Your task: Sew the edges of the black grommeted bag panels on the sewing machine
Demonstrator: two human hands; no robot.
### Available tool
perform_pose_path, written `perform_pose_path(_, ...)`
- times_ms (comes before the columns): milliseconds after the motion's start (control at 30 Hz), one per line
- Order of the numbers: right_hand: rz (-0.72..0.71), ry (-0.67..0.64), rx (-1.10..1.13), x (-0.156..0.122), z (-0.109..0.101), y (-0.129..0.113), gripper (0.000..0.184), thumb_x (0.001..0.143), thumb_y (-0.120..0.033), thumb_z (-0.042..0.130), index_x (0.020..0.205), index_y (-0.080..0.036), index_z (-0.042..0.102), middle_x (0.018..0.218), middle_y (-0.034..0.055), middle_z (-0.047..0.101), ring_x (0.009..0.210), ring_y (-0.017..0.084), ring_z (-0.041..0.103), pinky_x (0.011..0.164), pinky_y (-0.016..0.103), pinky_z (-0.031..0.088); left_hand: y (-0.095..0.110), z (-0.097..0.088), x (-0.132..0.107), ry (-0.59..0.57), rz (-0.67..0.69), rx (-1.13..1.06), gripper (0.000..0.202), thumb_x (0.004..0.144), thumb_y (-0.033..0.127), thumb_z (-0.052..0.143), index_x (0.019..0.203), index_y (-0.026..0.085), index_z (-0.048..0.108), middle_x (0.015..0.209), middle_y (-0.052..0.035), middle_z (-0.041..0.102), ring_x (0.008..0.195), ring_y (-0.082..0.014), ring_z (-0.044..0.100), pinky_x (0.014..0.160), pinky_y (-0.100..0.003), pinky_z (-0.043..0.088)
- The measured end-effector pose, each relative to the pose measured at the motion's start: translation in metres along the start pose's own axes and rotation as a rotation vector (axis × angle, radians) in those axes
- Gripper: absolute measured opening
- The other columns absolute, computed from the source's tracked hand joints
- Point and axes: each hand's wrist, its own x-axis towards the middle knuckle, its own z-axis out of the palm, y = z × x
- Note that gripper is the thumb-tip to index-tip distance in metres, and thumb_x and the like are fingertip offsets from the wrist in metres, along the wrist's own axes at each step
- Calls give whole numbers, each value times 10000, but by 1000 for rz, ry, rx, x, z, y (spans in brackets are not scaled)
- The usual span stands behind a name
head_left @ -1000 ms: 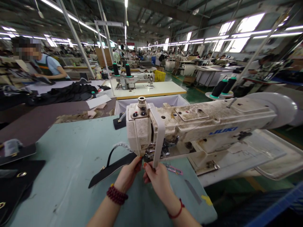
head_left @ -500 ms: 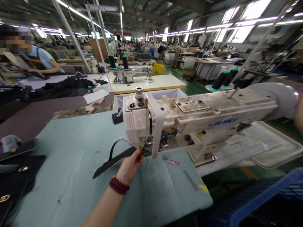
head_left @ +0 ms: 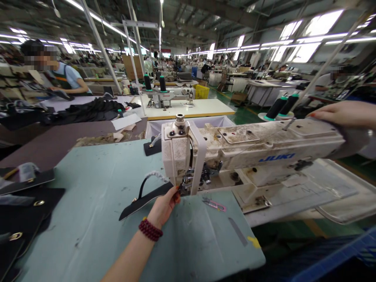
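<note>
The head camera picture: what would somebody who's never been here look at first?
Probably the big, grimy white sewing machine with blue JUKI letters, stretching across the middle and right. Next, the hands: the left hand seems to pinch a black piece under the machine's left end, while the right hand is over the wheel at its right end. The pink-handled snips stand out on the pale blue-green tabletop in front.

Your left forearm (head_left: 131, 255) slanted up from the lower edge; your left hand (head_left: 164, 205) had its thumb and fingers pinched together. Your right hand (head_left: 335, 112) was extended far out to the right, back uppermost, fingers outstretched.
</note>
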Motion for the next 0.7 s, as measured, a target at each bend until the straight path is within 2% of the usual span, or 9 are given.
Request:
perform_pose_path(67, 65, -148, -33, 6, -1, -8, 591, 639, -479, 500, 891, -2, 739, 1009, 164, 654, 1111, 224, 553, 777, 321, 346, -1, 1, -1, -1, 4, -19, 313, 516, 349, 861, 601, 98, 695, 539, -12, 598, 516, -93, 516, 507, -222, 437)
perform_pose_path(100, 93, -178, -48, 6, 0, -9, 575, 628, -451, 532, 945, -17, 735, 1037, 162, 649, 1148, 245, 528, 801, 329, 343, -1, 1, -1, 0, 7, -30, 318, 509, 352, 867, 604, 98, 701, 538, -10, 599, 517, -91, 516, 508, -218, 441)
perform_pose_path(167, 126, -172, -70, 2, 0, -9, 578, 625, -432, 556, 1010, -35, 724, 1127, 170, 620, 1191, 268, 495, 828, 341, 334, -2, 1, -2, 1, 14, -48, 313, 501, 352, 875, 606, 107, 710, 539, -4, 602, 521, -89, 515, 509, -211, 448)
perform_pose_path(233, 151, -172, -96, -3, 0, -8, 611, 634, -475, 522, 986, -20, 728, 1190, 196, 585, 1208, 279, 480, 819, 361, 326, -4, 0, -2, 0, 17, -58, 300, 501, 344, 881, 610, 115, 720, 542, -3, 609, 523, -91, 517, 505, -208, 452)
perform_pose_path(367, 204, -189, -167, -7, -1, -11, 753, 632, -571, 438, 961, 48, 714, 1167, 256, 574, 1224, 296, 457, 779, 387, 315, -5, -2, 0, 2, 13, -61, 275, 507, 322, 889, 601, 118, 731, 546, -15, 627, 532, -102, 532, 515, -212, 470)
perform_pose_path(467, 226, -184, -194, -6, -2, -14, 765, 667, -583, 431, 1045, 24, 702, 1153, 230, 594, 1219, 276, 467, 780, 362, 313, -5, -3, 0, 6, 10, -61, 264, 508, 310, 890, 598, 114, 737, 547, -20, 635, 534, -106, 538, 521, -213, 482)
perform_pose_path(533, 243, -179, -223, -7, -5, -16, 656, 744, -543, 489, 1074, -22, 713, 1139, 198, 617, 1167, 242, 513, 779, 321, 316, -5, -3, 0, 8, 10, -62, 259, 506, 300, 889, 603, 111, 742, 551, -19, 638, 536, -107, 539, 523, -213, 489)
perform_pose_path(600, 260, -150, -243, -12, -7, -14, 462, 807, -439, 606, 1064, -77, 735, 1092, 159, 649, 1028, 198, 566, 759, 272, 333, -5, -3, -1, 10, 11, -65, 249, 502, 287, 888, 600, 111, 741, 552, -14, 637, 537, -104, 538, 521, -208, 491)
perform_pose_path(700, 265, -5, -185, -31, 0, -1, 295, 815, -316, 680, 1027, -120, 737, 955, 103, 670, 764, 150, 515, 673, 245, 334, -5, -2, -1, 18, 9, -72, 230, 500, 265, 885, 591, 117, 735, 546, -3, 629, 530, -97, 534, 505, -198, 484)
